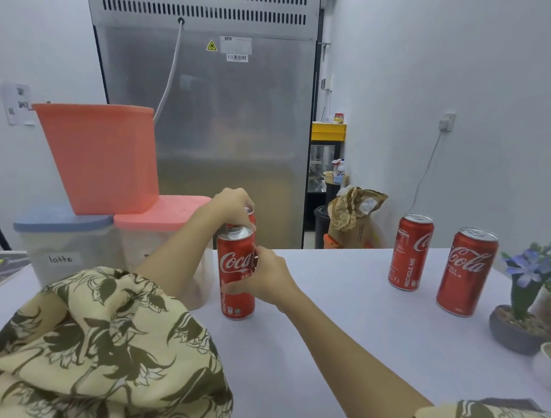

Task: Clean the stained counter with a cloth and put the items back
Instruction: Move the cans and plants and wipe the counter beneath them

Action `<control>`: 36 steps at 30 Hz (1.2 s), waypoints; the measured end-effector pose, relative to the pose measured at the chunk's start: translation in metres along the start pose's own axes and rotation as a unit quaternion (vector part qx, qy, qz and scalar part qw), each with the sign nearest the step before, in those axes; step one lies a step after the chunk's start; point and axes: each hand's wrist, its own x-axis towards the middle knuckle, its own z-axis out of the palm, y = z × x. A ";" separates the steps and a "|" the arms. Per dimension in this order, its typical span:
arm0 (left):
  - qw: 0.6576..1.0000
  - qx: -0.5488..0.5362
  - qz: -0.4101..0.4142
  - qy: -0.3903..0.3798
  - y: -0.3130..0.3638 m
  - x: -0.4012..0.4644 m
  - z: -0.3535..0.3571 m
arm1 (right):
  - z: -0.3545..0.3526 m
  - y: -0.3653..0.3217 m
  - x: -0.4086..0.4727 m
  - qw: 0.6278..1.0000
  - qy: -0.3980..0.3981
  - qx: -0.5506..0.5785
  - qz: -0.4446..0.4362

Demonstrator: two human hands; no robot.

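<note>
Two red cola cans stand one behind the other near the middle of the white counter (pixel 341 327). My right hand (pixel 267 280) grips the side of the near can (pixel 234 268). My left hand (pixel 233 206) holds the top of the far can (pixel 250 215), which is mostly hidden behind the near one. Two more red cans (pixel 409 251) (pixel 465 271) stand apart at the right. No cloth is in view.
Left of the cans stand a blue-lidded container labelled "latte" (pixel 62 252) and a pink-lidded one (pixel 166 217), with an orange tub (pixel 101 157) on top. Potted plants (pixel 521 307) sit at the right edge. A steel fridge (pixel 208 122) rises behind the counter.
</note>
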 end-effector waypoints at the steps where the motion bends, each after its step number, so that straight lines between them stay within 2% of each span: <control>1: 1.000 -0.004 -0.002 -0.003 0.001 -0.001 0.000 | 0.000 0.000 -0.001 1.000 -0.001 0.000 0.001; 7: 0.997 -0.055 0.020 0.050 0.015 -0.012 -0.009 | -0.004 -0.003 -0.020 0.999 -0.035 0.017 0.026; 11: 0.991 -0.083 0.062 0.084 0.036 -0.042 -0.010 | -0.011 0.000 -0.037 0.994 -0.047 -0.082 0.057; 16: 0.985 -0.090 0.114 0.092 0.061 -0.086 0.005 | -0.038 0.011 -0.064 0.987 -0.027 -0.128 0.097; 21: 0.988 -0.101 0.106 0.046 0.068 -0.121 0.033 | -0.075 0.030 -0.125 0.986 0.007 -0.145 0.087; 25: 0.994 -0.061 0.093 -0.003 0.070 -0.142 0.053 | -0.104 0.061 -0.182 0.980 0.123 -0.111 0.107; 27: 0.995 -0.061 0.076 -0.017 0.072 -0.151 0.060 | -0.114 0.077 -0.206 0.976 0.149 -0.121 0.106; 30: 0.995 -0.067 0.066 -0.028 0.089 -0.168 0.071 | -0.127 0.099 -0.250 0.966 0.162 -0.171 0.110; 32: 0.994 -0.073 0.066 -0.037 0.104 -0.180 0.079 | -0.130 0.113 -0.275 0.942 0.162 -0.259 0.139; 34: 0.993 -0.080 0.071 -0.045 0.118 -0.194 0.088 | -0.127 0.127 -0.287 0.916 0.115 -0.351 0.159; 36: 0.992 -0.093 0.069 -0.054 0.127 -0.207 0.095 | -0.124 0.134 -0.285 0.907 0.068 -0.382 0.165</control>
